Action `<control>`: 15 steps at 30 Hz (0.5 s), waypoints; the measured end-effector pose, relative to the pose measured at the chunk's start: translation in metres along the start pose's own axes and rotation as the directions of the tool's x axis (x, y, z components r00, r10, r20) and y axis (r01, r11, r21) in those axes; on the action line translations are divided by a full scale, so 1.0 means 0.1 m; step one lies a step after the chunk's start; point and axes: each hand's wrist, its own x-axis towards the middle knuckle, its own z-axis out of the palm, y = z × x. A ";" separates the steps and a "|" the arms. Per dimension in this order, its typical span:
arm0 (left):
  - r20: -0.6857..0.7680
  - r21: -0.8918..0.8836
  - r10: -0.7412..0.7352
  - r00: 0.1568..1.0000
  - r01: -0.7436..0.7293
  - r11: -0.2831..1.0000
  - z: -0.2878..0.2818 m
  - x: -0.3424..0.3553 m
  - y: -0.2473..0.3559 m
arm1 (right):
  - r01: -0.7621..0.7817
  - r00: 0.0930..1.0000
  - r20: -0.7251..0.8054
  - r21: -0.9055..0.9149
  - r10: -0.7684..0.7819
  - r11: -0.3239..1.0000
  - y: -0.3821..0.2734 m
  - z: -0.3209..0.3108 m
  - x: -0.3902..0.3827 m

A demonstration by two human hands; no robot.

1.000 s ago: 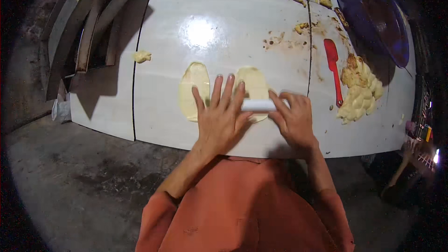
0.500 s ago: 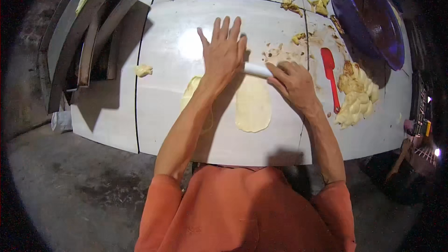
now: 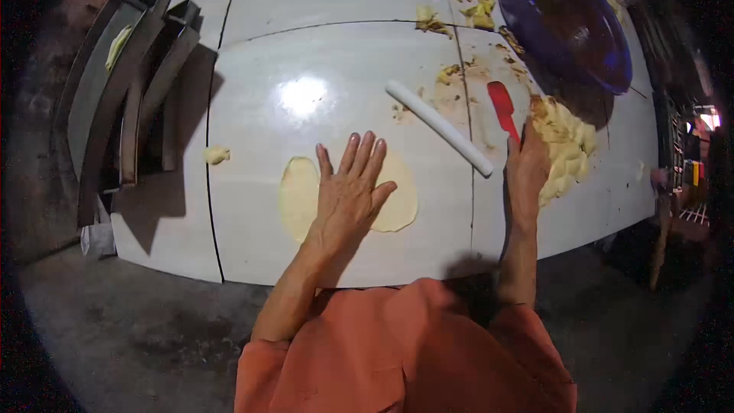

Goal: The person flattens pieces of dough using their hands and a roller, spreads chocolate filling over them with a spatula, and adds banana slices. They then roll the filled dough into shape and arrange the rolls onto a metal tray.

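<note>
Our white tiled tabletop (image 3: 252,76) carries everything, and the big blue bowl (image 3: 569,27) sits at its far right corner. Two flattened pale dough sheets lie side by side near the front edge: the left dough sheet (image 3: 297,195) is bare, and the right dough sheet (image 3: 399,199) is partly under our left hand (image 3: 348,195). Half a second ago both of our hands were rolling the white rolling pin (image 3: 440,128) across the dough; now it lies loose and slanted on the tabletop, beyond the dough, with neither hand on it. Our left hand has come back and rests flat, fingers spread, on the dough. Our right hand (image 3: 527,172) has moved right to the heap of dough pieces (image 3: 566,145), its fingertips at the heap's edge just beside the red spatula (image 3: 503,107); whether it grips anything we cannot tell.
</note>
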 end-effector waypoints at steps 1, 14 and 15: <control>0.017 -0.017 -0.017 1.000 0.017 1.000 -0.01 0.00 0.01 | -0.011 1.000 -0.008 -0.003 0.011 1.000 0.04 0.01 0.00; -0.034 -0.122 -0.054 0.998 0.049 0.991 -0.15 -0.37 0.41 | -0.229 0.971 0.210 0.659 0.118 0.717 0.24 -0.39 0.11; -0.036 -0.122 -0.055 0.998 0.050 0.991 -0.12 -0.48 0.45 | -0.251 0.967 0.182 0.794 0.178 0.554 0.26 -0.51 0.15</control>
